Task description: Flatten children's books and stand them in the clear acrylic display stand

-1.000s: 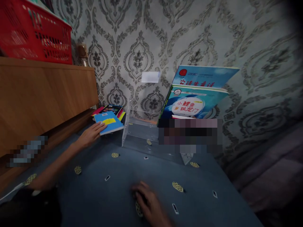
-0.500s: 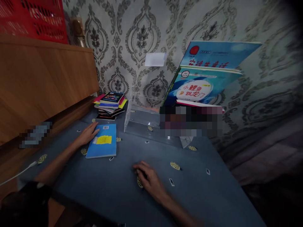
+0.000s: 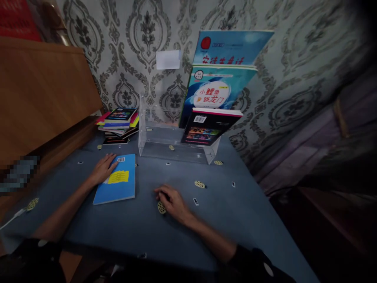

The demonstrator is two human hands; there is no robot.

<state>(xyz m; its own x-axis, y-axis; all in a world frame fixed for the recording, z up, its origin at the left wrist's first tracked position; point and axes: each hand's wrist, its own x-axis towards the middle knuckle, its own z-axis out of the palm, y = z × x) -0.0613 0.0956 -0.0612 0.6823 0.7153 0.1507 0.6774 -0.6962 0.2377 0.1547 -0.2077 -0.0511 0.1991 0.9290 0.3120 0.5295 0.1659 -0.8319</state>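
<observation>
My left hand (image 3: 103, 169) lies flat over the left edge of a blue book (image 3: 120, 189), fingers stretched out near its barcode. The book rests on the tabletop, a yellow patch printed on its cover. To its right, my right hand (image 3: 172, 202) is low at the table, fingers loosely bent with a gap to the thumb; I see nothing held. Beyond both hands stands a clear acrylic book rack (image 3: 188, 154). On its right side lean a black book (image 3: 206, 129), a teal book (image 3: 235, 80) and a taller blue book (image 3: 250, 45).
A stack of books (image 3: 119, 124) sits at the back left, beside a wooden cabinet (image 3: 47, 86). The table (image 3: 182, 239) has a dark cloth with yellow oval prints. A white cable (image 3: 11, 221) lies at the left edge. Patterned wallpaper (image 3: 147, 31) rises behind.
The view has swung to the right, so the rack and books appear farther left. My left hand stays on the blue book. My right hand remains near the same yellow print.
</observation>
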